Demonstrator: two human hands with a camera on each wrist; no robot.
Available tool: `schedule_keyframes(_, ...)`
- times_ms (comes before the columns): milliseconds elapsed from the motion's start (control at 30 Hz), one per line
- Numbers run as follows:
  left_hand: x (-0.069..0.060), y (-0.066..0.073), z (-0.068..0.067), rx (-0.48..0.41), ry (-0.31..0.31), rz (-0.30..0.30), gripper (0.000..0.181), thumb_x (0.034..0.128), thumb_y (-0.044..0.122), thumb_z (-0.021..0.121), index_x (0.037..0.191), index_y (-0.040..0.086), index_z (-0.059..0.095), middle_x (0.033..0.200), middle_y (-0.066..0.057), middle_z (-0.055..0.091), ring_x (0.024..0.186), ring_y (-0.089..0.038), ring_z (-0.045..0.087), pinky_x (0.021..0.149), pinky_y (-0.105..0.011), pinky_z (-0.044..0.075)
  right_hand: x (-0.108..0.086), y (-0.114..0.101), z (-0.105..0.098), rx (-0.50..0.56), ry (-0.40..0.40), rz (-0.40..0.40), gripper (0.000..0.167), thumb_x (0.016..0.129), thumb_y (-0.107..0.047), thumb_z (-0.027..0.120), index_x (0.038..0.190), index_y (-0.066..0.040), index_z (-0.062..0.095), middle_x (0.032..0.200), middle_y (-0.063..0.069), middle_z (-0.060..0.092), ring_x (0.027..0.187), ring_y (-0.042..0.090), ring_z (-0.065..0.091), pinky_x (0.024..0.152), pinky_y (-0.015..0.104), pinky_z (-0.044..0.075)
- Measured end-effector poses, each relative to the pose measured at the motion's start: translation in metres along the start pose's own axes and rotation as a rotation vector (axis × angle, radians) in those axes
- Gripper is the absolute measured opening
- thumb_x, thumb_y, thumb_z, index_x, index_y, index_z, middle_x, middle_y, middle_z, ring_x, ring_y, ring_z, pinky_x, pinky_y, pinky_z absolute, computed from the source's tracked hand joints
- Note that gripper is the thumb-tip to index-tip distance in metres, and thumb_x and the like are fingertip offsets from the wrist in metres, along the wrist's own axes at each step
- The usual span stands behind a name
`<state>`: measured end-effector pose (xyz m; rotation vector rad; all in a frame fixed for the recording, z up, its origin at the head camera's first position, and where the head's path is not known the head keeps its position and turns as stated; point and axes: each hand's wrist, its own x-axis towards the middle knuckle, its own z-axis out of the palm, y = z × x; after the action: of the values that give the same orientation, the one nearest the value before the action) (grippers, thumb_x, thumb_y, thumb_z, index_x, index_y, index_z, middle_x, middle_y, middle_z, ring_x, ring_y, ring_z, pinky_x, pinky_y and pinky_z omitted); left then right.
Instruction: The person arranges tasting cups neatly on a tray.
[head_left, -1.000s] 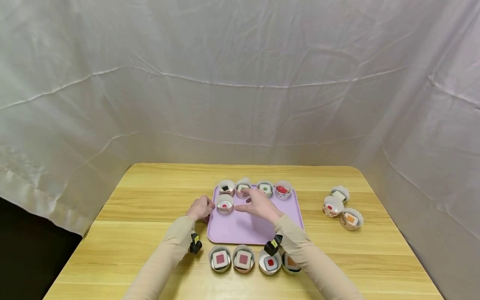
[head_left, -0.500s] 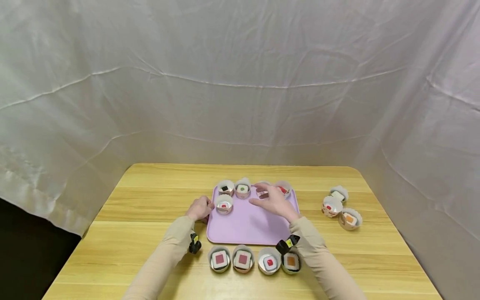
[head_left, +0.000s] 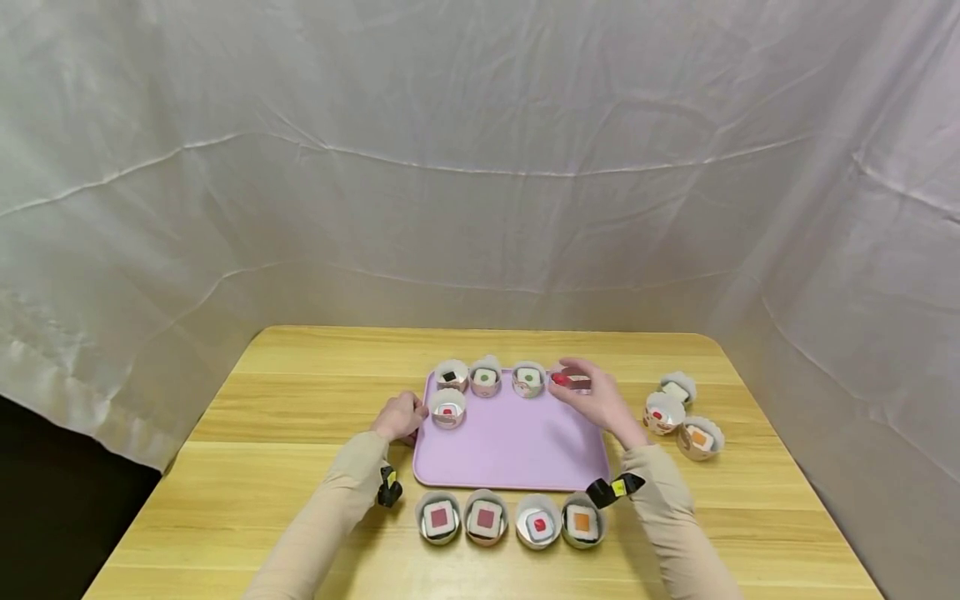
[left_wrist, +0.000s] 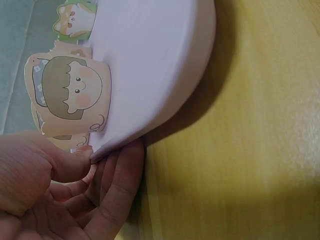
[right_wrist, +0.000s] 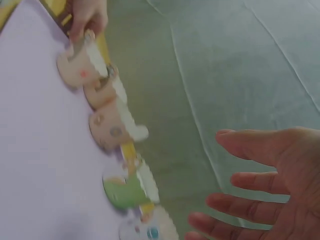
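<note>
My left hand (head_left: pixel 400 417) grips the left edge of a lilac tray (head_left: pixel 495 462). In the left wrist view its thumb lies on top of the rim, with the fingers curled underneath. My right hand (head_left: pixel 602 400) hovers at the tray's back right corner, fingers spread and holding nothing in the right wrist view. It partly hides a paper cup with a red piece (head_left: pixel 559 379). Along the tray's back stand a cup with a black-centred piece (head_left: pixel 452 377) and two cups with green-centred sushi-like pieces, one of them a cup (head_left: pixel 528 381) near my right hand. In front is a red-centred cup (head_left: pixel 448 410).
A row of filled paper cups, including a pink-centred one (head_left: pixel 440 518) and an orange-centred one (head_left: pixel 582 521), stands before the tray. Three more, among them a red-centred cup (head_left: pixel 664 414), cluster on the wooden table (head_left: pixel 300 467) at right. Pale curtains (head_left: pixel 480 208) surround the back.
My right hand has moved rightward over the back row, from near the second cup to the red-piece cup. My left hand keeps its hold on the tray edge.
</note>
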<state>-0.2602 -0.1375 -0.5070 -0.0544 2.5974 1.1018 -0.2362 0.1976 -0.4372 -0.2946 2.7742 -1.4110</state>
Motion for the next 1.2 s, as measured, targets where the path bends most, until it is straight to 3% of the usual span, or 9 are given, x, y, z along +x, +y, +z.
schedule_keyframes(333,0.001,0.000,0.000,0.008,0.008,0.000,0.019,0.1018,0.010,0.051,0.095,-0.004,0.061,0.083,-0.018,0.065,0.058,-0.019,0.066,0.053,-0.030,0.061,-0.017,0.031,-0.034,-0.101,0.116,0.065,0.060,0.097,-0.026,0.066,0.145,0.002,0.045,0.143,0.033,0.052,0.127,0.052,0.054,0.106,0.059,0.050)
schedule_keyframes(600,0.002,-0.001,0.001,0.021,0.016,0.003,0.019,0.1016,0.011,0.051,0.093,-0.003,0.061,0.082,-0.018,0.066,0.055,-0.017,0.065,0.052,-0.029,0.060,-0.031,0.047,-0.054,-0.218,0.183,0.141,0.067,0.096,-0.037,0.065,0.148,0.000,0.042,0.150,0.030,0.044,0.134,0.049,0.044,0.108,0.064,0.042)
schedule_keyframes(800,0.002,-0.001,0.001,0.030,0.019,0.008,0.020,0.1016,0.012,0.051,0.091,-0.002,0.061,0.081,-0.017,0.066,0.054,-0.016,0.064,0.051,-0.028,0.059,-0.038,0.058,-0.059,-0.311,0.228,0.152,0.067,0.096,-0.033,0.066,0.148,0.001,0.040,0.152,0.034,0.037,0.136,0.055,0.038,0.111,0.071,0.033)
schedule_keyframes(1000,0.002,-0.001,0.001,0.018,0.017,0.006,0.019,0.1021,0.012,0.051,0.093,-0.002,0.061,0.079,-0.015,0.064,0.054,-0.016,0.063,0.051,-0.028,0.059,-0.042,0.068,-0.059,-0.470,0.289,0.104,0.062,0.092,-0.028,0.070,0.142,0.001,0.048,0.144,0.034,0.045,0.125,0.057,0.047,0.102,0.076,0.036)
schedule_keyframes(1200,0.001,0.000,0.001,0.014,0.018,0.008,0.019,0.1020,0.012,0.051,0.092,-0.001,0.061,0.081,-0.016,0.065,0.055,-0.017,0.065,0.052,-0.029,0.060,-0.043,0.076,-0.058,-0.561,0.288,0.144,0.061,0.092,-0.030,0.067,0.142,-0.002,0.048,0.145,0.030,0.044,0.124,0.062,0.042,0.101,0.079,0.028)
